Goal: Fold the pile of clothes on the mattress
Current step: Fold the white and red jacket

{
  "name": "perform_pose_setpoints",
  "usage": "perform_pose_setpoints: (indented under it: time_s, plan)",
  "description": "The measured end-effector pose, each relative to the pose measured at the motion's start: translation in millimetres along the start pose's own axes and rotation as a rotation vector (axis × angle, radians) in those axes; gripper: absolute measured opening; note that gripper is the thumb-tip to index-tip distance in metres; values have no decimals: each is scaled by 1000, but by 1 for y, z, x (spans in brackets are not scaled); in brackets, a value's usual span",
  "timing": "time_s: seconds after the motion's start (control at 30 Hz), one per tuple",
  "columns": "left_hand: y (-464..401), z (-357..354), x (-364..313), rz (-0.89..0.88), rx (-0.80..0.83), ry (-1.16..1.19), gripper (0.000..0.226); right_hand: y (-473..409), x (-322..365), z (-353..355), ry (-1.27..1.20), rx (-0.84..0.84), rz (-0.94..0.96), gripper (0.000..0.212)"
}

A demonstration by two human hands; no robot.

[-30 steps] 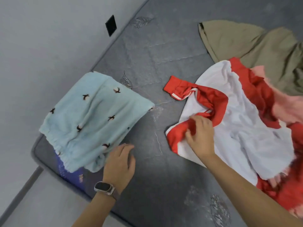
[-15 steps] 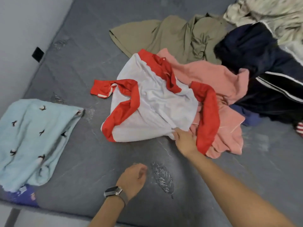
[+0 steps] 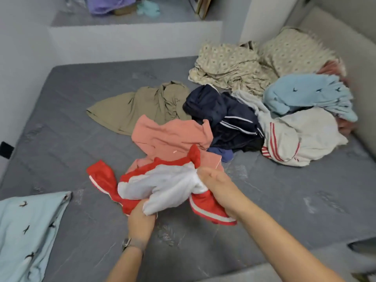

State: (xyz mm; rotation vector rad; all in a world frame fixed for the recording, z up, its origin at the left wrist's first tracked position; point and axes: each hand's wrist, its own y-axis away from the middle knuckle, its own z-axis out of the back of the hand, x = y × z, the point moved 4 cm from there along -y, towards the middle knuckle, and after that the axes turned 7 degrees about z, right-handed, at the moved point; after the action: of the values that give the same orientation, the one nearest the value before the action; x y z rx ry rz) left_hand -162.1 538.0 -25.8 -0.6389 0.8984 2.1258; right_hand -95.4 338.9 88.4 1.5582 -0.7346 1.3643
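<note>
A red and white shirt [image 3: 162, 186] is bunched up and lifted off the grey mattress [image 3: 71, 139] near its front edge. My left hand [image 3: 141, 218] grips its lower white hem from below. My right hand [image 3: 215, 186] grips its right side, fingers curled into the cloth. Behind it lies the pile: a pink garment [image 3: 173, 137], an olive one [image 3: 140, 104], a navy one with white stripes [image 3: 225, 117], a white one with red stripes [image 3: 295, 137], a light blue one [image 3: 305, 94] and a patterned beige cloth [image 3: 234, 66].
A folded light blue garment with small bird prints [image 3: 26, 231] lies at the mattress's front left corner. White walls close in the left and back. A raised ledge [image 3: 132, 19] behind holds purple and teal cloth. A padded side [image 3: 362, 78] borders the right.
The view swung from the folded blue garment to the pile. My left hand left the blue garment and took hold of the red and white shirt, which both hands lifted and pulled toward me.
</note>
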Motion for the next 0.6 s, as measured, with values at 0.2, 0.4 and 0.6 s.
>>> perform_pose_setpoints:
  time_s: [0.2,0.4,0.6]
  plan:
    - [39,91,-94,6,32,451,9,67,76,50,765,386,-4,96]
    - [95,131,-208,-209,212,292,13,106,121,116,1477,123,92,116]
    - [147,104,-282,-631,589,-289,67,162,125,226,1343,-395,103,92]
